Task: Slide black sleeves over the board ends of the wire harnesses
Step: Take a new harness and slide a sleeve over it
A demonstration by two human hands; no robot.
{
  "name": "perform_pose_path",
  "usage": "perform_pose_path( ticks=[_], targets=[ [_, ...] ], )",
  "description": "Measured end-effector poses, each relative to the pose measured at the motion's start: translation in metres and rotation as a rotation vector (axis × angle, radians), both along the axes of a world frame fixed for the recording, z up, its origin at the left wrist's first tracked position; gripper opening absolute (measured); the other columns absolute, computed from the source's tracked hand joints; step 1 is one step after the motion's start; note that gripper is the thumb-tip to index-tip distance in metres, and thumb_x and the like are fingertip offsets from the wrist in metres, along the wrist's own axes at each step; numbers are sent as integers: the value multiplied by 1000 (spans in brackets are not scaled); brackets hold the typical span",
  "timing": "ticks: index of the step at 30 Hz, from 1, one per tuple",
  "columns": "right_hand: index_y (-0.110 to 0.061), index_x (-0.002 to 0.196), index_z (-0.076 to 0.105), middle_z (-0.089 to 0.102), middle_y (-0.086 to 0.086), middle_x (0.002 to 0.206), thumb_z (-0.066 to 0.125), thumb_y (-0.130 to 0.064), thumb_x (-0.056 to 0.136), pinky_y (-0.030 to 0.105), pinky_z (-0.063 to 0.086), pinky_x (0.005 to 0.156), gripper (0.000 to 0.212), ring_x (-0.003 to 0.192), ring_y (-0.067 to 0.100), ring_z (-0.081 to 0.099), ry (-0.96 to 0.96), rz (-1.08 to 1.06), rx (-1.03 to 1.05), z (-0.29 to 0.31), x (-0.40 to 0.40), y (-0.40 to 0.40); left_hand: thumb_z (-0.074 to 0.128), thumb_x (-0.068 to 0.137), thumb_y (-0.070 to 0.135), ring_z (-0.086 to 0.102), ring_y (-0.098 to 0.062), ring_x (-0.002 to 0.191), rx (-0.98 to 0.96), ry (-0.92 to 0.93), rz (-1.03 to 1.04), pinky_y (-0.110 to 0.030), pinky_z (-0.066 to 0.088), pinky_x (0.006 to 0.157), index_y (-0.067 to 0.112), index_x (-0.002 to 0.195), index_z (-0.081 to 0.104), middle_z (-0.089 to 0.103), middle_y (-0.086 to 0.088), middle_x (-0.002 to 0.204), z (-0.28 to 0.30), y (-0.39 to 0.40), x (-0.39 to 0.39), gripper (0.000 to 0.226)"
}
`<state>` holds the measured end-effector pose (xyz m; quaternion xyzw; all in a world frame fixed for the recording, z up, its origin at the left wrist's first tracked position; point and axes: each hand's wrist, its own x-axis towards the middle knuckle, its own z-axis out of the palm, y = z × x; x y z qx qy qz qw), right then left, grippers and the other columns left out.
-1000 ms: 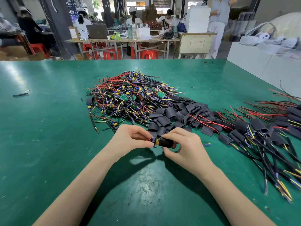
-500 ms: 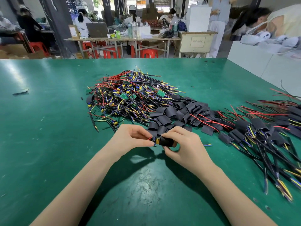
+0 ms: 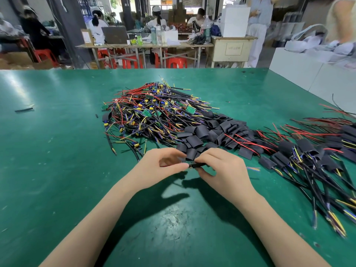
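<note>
Pinching a black sleeve between its fingers, the right hand meets the left hand, whose thumb and fingers pinch the harness end entering it; loose sleeves lie just beyond both hands on the green table

your table is dark green, scuffed pale in spots. the sleeve you're holding is black, with a bit of yellow showing at its left end. loose sleeves in the heap ahead of you are all matte black. the bare harness pile mixes red, yellow, black and purple-blue wires with small green boards and yellow-blue parts. the sleeved harnesses to your right are black with red, yellow and blue wire ends. red stools stand in the background by a beige cabinet and white boxes.
</note>
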<state>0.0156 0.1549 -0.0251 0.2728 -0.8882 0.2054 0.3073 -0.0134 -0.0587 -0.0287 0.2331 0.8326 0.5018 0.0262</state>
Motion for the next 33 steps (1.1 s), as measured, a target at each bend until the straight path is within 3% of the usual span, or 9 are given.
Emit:
perform_pose_path(
  ticks=[2, 5, 9, 12, 14, 18, 27, 33],
  targets=[
    [-15, 81, 70, 67, -4, 81, 74, -14, 75, 33, 51, 54, 8, 76, 23, 62, 56, 3, 57, 0, 0, -2, 70, 88, 24, 70, -11, 74, 13, -14, -25, -22, 54, 74, 26, 93, 72, 75, 5, 81, 0, 0, -1, 5],
    [-18, 80, 69, 66, -8, 81, 75, -18, 73, 33, 50, 57, 9, 80, 22, 58, 47, 4, 55, 0, -1, -1, 74, 86, 19, 72, -13, 73, 27, -16, -18, -21, 55, 74, 28, 88, 74, 76, 3, 80, -1, -2, -1, 9],
    [-17, 96, 73, 68, -6, 90, 81, -32, 71, 36, 48, 75, 30, 84, 22, 55, -141, 68, 10, -1, -3, 3, 79, 80, 21, 71, -9, 75, 16, 22, -13, -18, 54, 74, 29, 90, 76, 76, 6, 82, -1, -5, -2, 13],
    [-16, 105, 75, 71, -3, 94, 83, -33, 71, 38, 49, 79, 38, 87, 21, 59, -293, 100, -89, -1, -2, 3, 81, 78, 13, 67, -3, 71, 26, 36, -17, -15, 51, 72, 27, 91, 76, 75, 5, 80, -2, -6, -3, 19],
    [-19, 102, 76, 71, -5, 90, 83, -33, 71, 33, 50, 77, 35, 83, 15, 61, -353, 109, -145, -1, -3, 4, 81, 78, 11, 66, -3, 70, 21, 42, -26, -15, 51, 72, 25, 91, 77, 74, 2, 80, -2, -6, -3, 20],
    [-25, 97, 77, 70, -10, 82, 86, -36, 67, 8, 37, 65, 33, 73, 4, 60, -447, 103, -225, 2, -5, 8, 82, 76, 11, 65, -3, 70, -8, 86, -22, -16, 52, 74, 21, 92, 77, 74, 0, 79, -1, -6, -2, 19],
    [-21, 94, 76, 71, -8, 83, 85, -18, 68, 20, 50, 70, 28, 73, 8, 62, -492, 122, -248, 4, -4, 6, 82, 76, 12, 65, -2, 65, 40, 28, -12, -13, 49, 69, 23, 92, 78, 74, 3, 75, 1, -7, -2, 20],
    [-17, 86, 75, 70, -7, 75, 85, -11, 67, 19, 52, 65, 22, 67, 6, 63, -489, 142, -294, 4, -3, 5, 82, 77, 12, 69, -4, 67, 63, 18, -14, -12, 50, 69, 37, 87, 78, 76, 5, 75, 3, -7, -1, 28]
  ],
)
